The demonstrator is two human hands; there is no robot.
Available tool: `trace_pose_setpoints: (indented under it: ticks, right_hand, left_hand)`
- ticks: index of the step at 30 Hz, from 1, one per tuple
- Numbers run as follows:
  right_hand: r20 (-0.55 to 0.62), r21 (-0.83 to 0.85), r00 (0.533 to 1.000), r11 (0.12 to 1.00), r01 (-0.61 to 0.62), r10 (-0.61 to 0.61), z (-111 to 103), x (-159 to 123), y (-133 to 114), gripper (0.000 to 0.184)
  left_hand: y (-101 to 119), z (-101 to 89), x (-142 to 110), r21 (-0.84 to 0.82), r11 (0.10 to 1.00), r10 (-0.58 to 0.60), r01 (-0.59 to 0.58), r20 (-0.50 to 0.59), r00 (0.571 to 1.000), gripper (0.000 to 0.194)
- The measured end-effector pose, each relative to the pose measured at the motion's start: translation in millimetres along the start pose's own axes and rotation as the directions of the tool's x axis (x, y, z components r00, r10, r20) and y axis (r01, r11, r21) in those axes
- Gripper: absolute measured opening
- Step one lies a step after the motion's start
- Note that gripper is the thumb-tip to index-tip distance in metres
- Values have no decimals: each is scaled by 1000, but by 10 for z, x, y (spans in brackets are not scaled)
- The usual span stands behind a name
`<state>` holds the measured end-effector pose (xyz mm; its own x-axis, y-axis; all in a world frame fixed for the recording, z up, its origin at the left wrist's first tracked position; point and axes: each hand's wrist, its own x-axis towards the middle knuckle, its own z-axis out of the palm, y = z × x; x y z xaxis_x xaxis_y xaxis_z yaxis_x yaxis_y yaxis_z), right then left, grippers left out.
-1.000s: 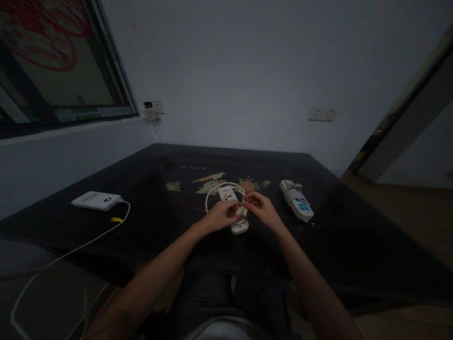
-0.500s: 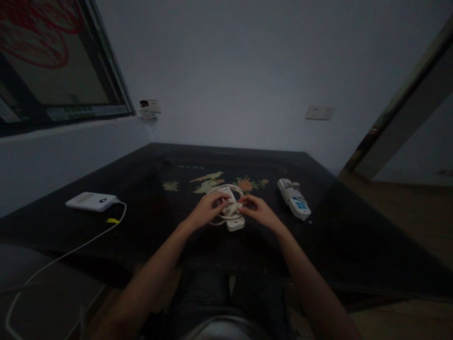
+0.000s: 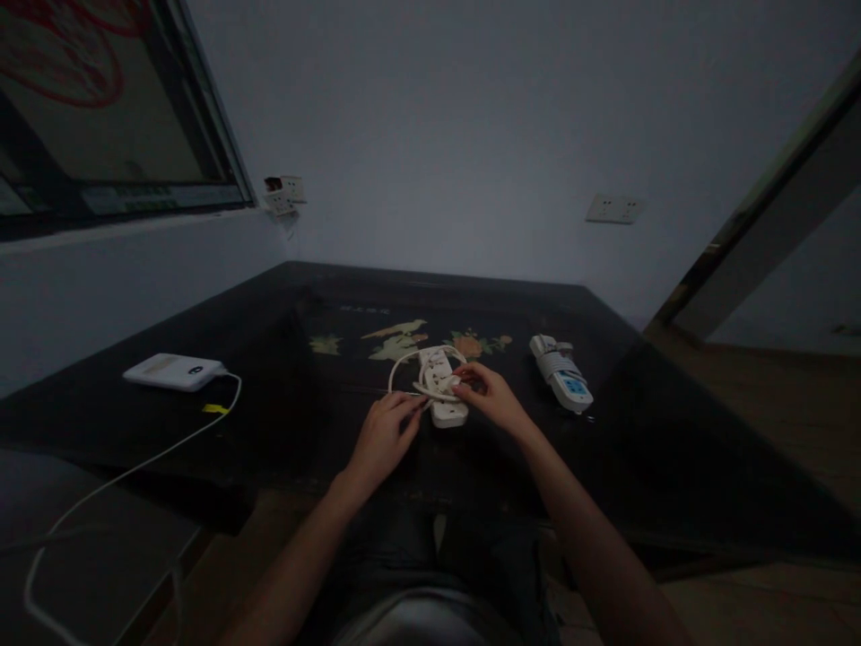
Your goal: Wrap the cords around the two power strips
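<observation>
A white power strip (image 3: pixel 449 416) lies on the dark table in front of me, its near end tilted slightly to the right. Its white cable (image 3: pixel 402 358) curves in loose loops over and around it. My left hand (image 3: pixel 385 436) is at the strip's left side, fingertips pinched on a part of the cable. From the right, my right hand (image 3: pixel 494 399) grips the white plug (image 3: pixel 447 386) above the strip's middle. The plug's prongs are too small and dim to make out.
A second power strip (image 3: pixel 571 391), wrapped in its cord, lies to the right. On the left rests a white power bank (image 3: pixel 176 371) with a thin cable running off the table edge, beside a yellow tag (image 3: pixel 215 408). Wall sockets (image 3: pixel 613 209) are behind the dark table (image 3: pixel 323 404).
My left hand has moved from the strip's top down and left, onto the cable. The right hand stays near the plug. The cable loops have shifted, uncovering more of the strip.
</observation>
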<state>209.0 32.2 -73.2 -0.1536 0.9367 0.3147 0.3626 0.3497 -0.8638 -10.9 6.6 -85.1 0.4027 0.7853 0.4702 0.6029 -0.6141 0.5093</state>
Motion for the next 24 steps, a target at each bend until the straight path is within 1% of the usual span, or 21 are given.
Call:
trace_pose_setpoints:
  ticks: [4, 8, 12, 16, 19, 22, 24]
  right_hand:
    - [-23, -22, 1000, 1000, 17, -17, 36, 1, 17, 30]
    - [-47, -76, 998, 997, 28, -31, 49, 0, 2, 26]
    - [-32, -107, 999, 994, 20, -23, 67, 5, 10, 26]
    - [19, -173, 996, 981, 87, -85, 99, -5, -4, 23]
    - [51, -268, 986, 949, 167, -159, 129, -30, -47, 28]
    - [108, -400, 973, 888, 228, -202, 160, -62, -91, 37]
    - [106, -480, 970, 843, 243, -219, 172, -82, -110, 33]
  left_hand:
    - [31, 46, 35, -11, 1000, 19, -19, 14, 1000, 35]
    - [96, 76, 106, 27, 999, 24, -24, 19, 1000, 35]
    - [156, 83, 207, 159, 987, -18, 17, 9, 1000, 30]
    - [176, 66, 289, 284, 957, -83, 59, 75, 994, 21]
    - [170, 38, 330, 308, 947, -127, 88, 107, 986, 18]
    - [159, 9, 362, 308, 944, -169, 123, 128, 977, 17]
    - [149, -9, 380, 298, 944, -191, 142, 142, 971, 17]
